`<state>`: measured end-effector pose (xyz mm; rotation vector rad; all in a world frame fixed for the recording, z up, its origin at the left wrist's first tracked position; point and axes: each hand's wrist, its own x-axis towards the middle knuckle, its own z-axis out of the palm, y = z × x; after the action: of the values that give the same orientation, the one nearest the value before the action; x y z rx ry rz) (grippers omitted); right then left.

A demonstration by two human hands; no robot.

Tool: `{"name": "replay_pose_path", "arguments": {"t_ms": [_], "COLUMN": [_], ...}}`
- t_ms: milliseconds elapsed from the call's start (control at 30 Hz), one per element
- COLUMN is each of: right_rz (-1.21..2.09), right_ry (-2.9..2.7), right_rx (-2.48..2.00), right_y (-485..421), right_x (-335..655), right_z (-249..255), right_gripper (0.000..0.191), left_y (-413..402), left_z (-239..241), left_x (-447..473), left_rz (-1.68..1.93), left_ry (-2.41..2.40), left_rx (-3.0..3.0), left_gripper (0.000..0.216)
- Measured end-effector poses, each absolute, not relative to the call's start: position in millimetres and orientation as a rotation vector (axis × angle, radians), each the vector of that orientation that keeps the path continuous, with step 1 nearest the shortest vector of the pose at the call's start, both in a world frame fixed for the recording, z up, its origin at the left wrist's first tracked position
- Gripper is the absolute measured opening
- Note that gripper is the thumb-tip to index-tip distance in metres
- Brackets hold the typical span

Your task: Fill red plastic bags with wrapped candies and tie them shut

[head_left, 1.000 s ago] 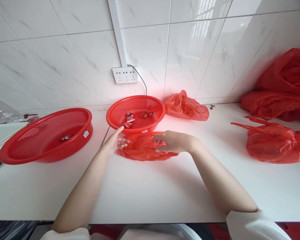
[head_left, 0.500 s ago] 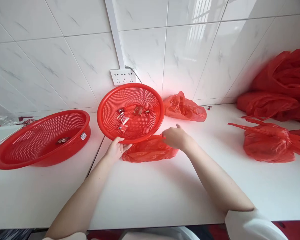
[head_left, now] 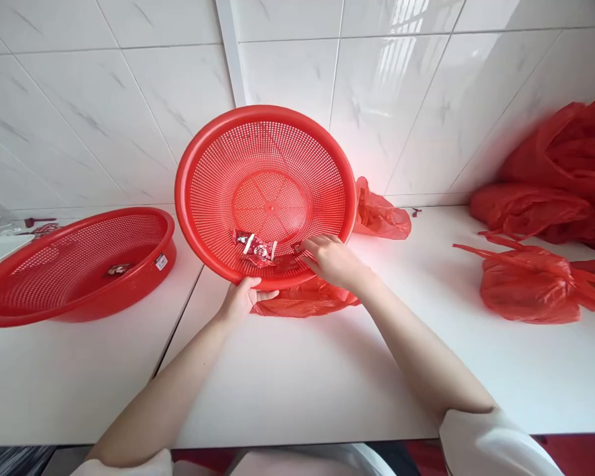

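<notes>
A round red plastic sieve basket (head_left: 272, 155) is tipped toward me, its inside facing me. My left hand (head_left: 238, 301) grips its near rim, thumb on the lip and fingers underneath. Several small red wrapped packets (head_left: 260, 252) lie gathered at the low side of the basket. My right hand (head_left: 330, 261) reaches over the right part of the rim, fingers curled closed at the packets; what they pinch is mostly hidden. Beneath the basket lies a red plastic bag (head_left: 307, 304), largely covered by it.
A second red basket (head_left: 129, 284) with a small packet inside stands at left. Behind, by the tiled wall, sits another red bag (head_left: 384, 221). A tied red bag (head_left: 528, 284) and a heap of red bags (head_left: 565, 145) are at right on the white table (head_left: 297, 396).
The basket has been raised and tipped further toward me, and the packets have slid to its near side. My right hand has moved from the bag into the basket.
</notes>
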<state>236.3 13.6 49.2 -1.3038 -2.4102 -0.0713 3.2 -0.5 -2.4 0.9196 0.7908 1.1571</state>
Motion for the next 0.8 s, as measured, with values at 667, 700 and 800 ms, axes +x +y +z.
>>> {"name": "replay_pose_path", "arguments": {"t_ms": [667, 700, 800], "right_rz": [0.517, 0.560, 0.728], "right_ry": [-2.287, -2.197, -1.951], "right_rx": [-0.996, -0.995, -1.025], "right_y": [15, 16, 20], "right_x": [238, 239, 241], "right_z": [44, 44, 43], "right_gripper": [0.025, 0.023, 0.019], "left_y": [5, 5, 7], "left_z": [-20, -20, -19], "left_x": [4, 4, 4], "left_rz": [1.194, 1.197, 1.176], "left_ry": [0.850, 0.861, 0.877], "left_rx": [0.983, 0.981, 0.958], "left_gripper": [0.029, 0.028, 0.031]}}
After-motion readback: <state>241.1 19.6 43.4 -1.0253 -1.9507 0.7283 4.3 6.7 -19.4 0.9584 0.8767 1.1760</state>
